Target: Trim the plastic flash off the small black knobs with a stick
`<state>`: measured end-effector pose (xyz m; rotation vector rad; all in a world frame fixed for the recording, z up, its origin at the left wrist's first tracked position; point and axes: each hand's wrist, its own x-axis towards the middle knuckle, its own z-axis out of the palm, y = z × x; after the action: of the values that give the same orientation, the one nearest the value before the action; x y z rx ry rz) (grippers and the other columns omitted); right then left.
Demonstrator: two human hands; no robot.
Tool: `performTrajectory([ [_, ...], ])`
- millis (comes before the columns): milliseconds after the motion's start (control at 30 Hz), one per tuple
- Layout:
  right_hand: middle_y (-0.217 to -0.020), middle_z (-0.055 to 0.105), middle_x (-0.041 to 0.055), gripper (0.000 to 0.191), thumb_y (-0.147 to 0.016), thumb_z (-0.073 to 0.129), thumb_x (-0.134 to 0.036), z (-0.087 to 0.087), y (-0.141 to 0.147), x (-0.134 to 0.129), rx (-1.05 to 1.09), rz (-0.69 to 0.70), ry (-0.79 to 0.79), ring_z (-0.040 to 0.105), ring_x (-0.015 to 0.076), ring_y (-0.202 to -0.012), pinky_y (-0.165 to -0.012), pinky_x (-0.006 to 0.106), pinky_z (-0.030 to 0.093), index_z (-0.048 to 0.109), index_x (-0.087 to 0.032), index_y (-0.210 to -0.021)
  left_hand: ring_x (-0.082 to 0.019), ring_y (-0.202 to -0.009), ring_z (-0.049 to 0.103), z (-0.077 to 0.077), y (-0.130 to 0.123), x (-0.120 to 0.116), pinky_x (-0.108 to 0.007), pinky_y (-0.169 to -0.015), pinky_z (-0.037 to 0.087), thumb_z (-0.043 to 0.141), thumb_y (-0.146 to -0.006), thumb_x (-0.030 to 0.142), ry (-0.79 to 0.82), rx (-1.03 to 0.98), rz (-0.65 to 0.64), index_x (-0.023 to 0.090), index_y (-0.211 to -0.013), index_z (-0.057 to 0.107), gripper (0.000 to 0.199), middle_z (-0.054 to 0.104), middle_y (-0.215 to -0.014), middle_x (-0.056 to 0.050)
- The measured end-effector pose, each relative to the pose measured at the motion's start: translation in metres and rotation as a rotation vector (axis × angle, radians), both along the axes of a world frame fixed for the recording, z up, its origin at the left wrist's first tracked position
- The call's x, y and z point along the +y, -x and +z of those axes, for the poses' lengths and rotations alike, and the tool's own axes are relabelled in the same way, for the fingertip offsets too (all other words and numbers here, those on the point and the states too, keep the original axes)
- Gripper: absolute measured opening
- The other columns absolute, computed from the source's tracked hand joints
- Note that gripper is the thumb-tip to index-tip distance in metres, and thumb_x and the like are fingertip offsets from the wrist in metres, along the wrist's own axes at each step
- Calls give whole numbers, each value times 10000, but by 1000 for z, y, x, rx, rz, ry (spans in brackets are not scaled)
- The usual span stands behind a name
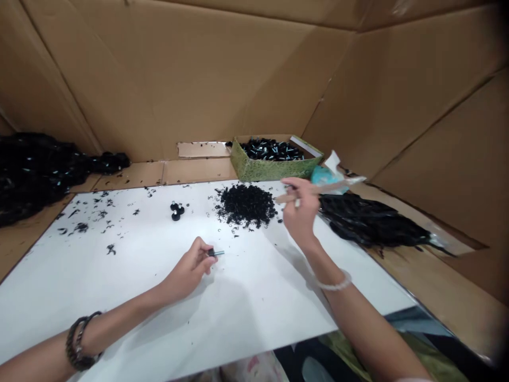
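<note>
The left hand (185, 273) pinches a small black knob (211, 253) with a metal pin, held over the middle of the white desk (238, 302). The right hand (300, 212), toward the desk's far right corner, grips a blurred stick (334, 187) — its tip beside the black ring pile (248, 204) near the far edge, just short of the green box (274, 168).

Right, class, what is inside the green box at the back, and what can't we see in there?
Inside the green box lies a heap of black pieces, many with shiny metal pins. The top layer covers whatever is beneath, and the box's floor is hidden.
</note>
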<state>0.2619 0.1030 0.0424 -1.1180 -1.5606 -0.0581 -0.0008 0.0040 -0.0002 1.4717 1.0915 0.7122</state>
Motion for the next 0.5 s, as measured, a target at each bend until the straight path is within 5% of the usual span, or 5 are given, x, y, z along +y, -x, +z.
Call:
performTrajectory([
  [133, -1228, 558, 107, 520, -713, 423, -43, -8, -6, 3, -525, -29, 322, 503, 287, -1079, -861, 433, 431, 532, -193, -1199, -132, -746, 506, -2, 0, 2, -303, -750, 352, 422, -878, 354, 0, -67, -4, 219, -875, 343, 156, 515, -837, -8],
  [267, -1265, 539, 87, 585, -752, 385, -47, -5, 0, -3, -517, -31, 280, 502, 263, -1105, -869, 393, 434, 406, -168, -1324, -141, -757, 509, -2, -1, 2, -302, -740, 368, 452, -860, 387, -3, -88, 10, 217, -866, 353, 197, 525, -811, -8],
  [400, -1025, 677, 70, 290, -844, 435, -218, -4, 1, 3, -381, -139, 251, 589, 239, -928, -776, 331, 427, 645, -196, -1043, -130, -720, 496, -2, -1, 2, -296, -728, 371, 459, -854, 402, -6, -84, 20, 212, -864, 369, 211, 543, -840, -18],
  [500, -664, 673, 67, 345, -872, 426, -374, -6, 1, 8, -274, -285, 279, 584, 203, -649, -638, 298, 376, 672, -176, -731, -130, -712, 493, 0, -2, 1, -300, -727, 366, 475, -847, 396, -5, -82, 30, 209, -871, 381, 211, 551, -855, -26],
])
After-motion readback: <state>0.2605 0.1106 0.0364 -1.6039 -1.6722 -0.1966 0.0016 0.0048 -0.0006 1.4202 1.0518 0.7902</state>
